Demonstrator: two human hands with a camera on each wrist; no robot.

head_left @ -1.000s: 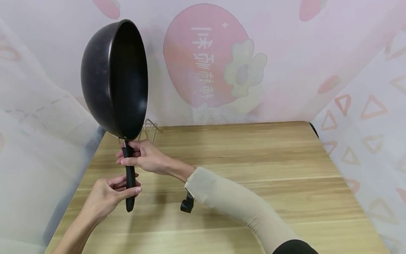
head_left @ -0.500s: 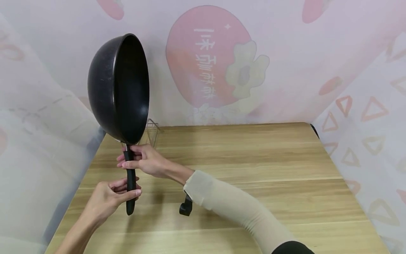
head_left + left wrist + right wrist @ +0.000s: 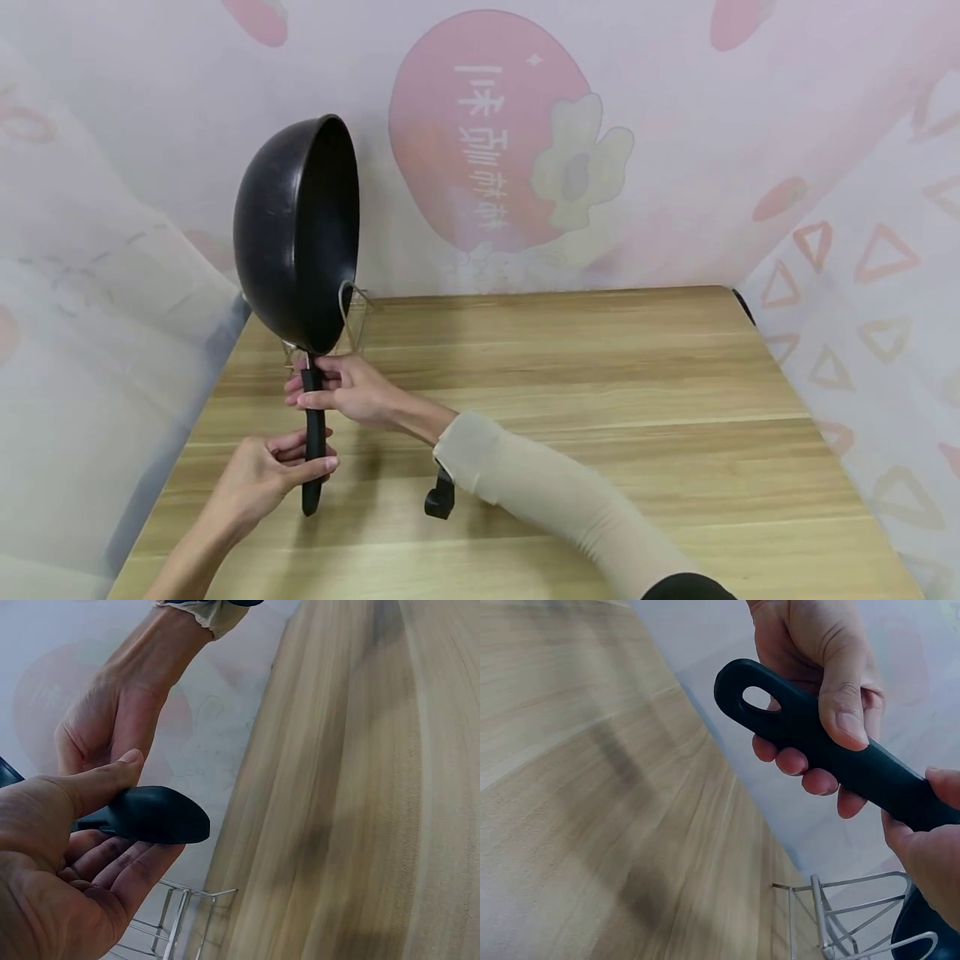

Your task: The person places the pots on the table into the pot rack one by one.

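A deep black wok (image 3: 273,233) stands on edge at the table's back left, its hollow side turned right and its handle (image 3: 316,442) toward me. My left hand (image 3: 255,483) pinches the handle near its end, thumb on one side and fingers on the other. Close to the bowl, my right hand (image 3: 363,393) grips the same handle between thumb and fingers. A wire rack (image 3: 358,321) sits at the wok's lower rim, one bent wire crossing in front of the rim. In the right wrist view, the handle's hanging hole (image 3: 761,697) shows beyond the left hand's thumb.
The wood-grain table (image 3: 600,400) reaches to a patterned back wall (image 3: 667,167) and a side wall (image 3: 67,333) close on the left. A black strap end (image 3: 439,496) hangs beneath the right sleeve (image 3: 555,475).
Both hands have lowered the wok and shifted it slightly right. Its lower rim now overlaps the rack, with a wire in front of it. Both grips stay the same.
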